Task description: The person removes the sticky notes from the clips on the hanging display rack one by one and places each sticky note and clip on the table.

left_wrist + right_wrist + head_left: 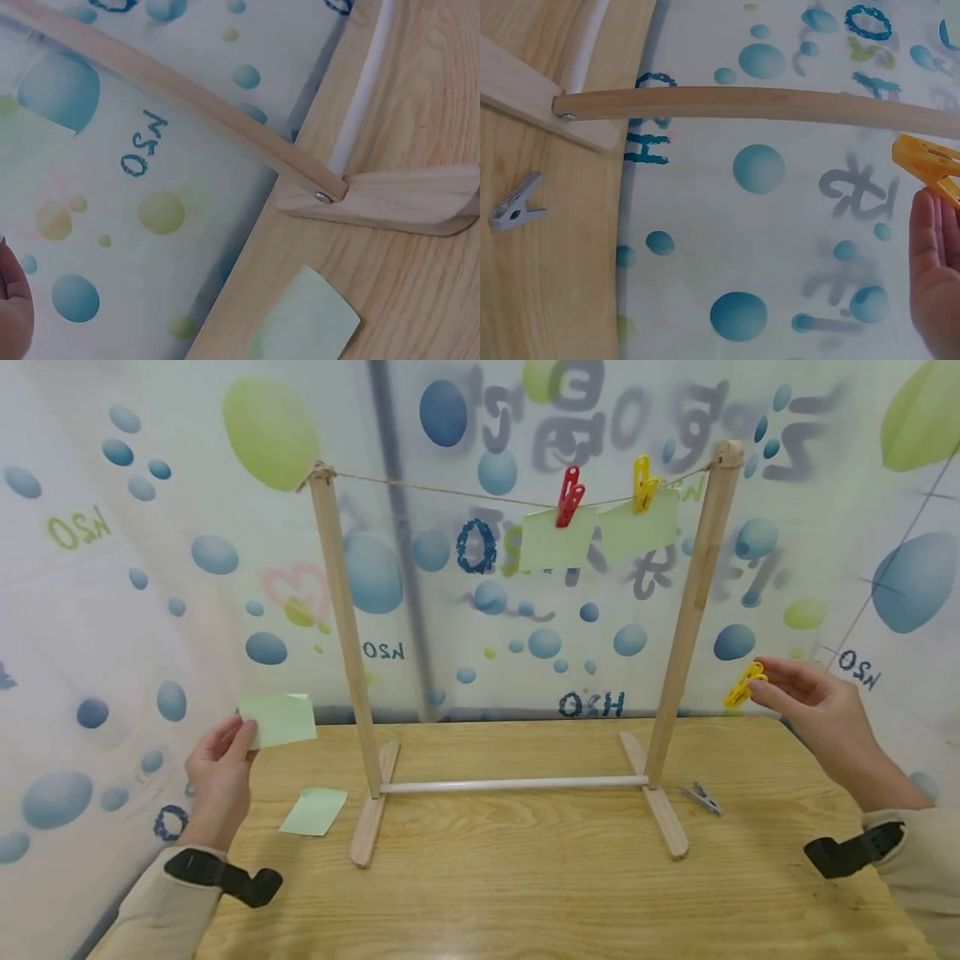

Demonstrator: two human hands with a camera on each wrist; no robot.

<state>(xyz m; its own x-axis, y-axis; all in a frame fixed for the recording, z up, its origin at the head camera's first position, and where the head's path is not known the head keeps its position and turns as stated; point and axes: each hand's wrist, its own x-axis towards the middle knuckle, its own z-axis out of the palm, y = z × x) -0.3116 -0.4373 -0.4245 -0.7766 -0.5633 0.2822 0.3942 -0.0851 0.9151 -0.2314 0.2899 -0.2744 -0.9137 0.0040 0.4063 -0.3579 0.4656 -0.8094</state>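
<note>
Thumb and fingers of the left hand (pixel 221 768) pinch the left edge of a pale green note (pixel 281 721), raised above the worktop (pixel 510 893). A beige sleeve (pixel 161 902) and a black wrist strap (pixel 221 875) lie behind that hand. Below the raised paper, a second green note (pixel 315 812) rests flat on the wood grain, near the stand's left foot (pixel 375 814). From this foot rises the left post (pixel 345 627), with twine (pixel 450 491) knotted at its top and sagging slightly across to the other side. A white rod (pixel 517 785) joins the two uprights low down. Right of the middle, a red clothespin (pixel 569 497) clips a third green note (pixel 551 547) to the line; just beside it, a yellow clothespin (pixel 642 485) holds a fourth green note (pixel 637 531), which hangs tilted. Next comes the right post (pixel 690 610), then a grey clothespin (pixel 702 799) lying near the right foot (pixel 663 822). Farthest right, the right hand (pixel 828 710) grasps another yellow peg (pixel 745 685) between thumb and fingers, well apart from the twine. A curtain (pixel 480 693) printed with blue and green dots stands behind everything.
</note>
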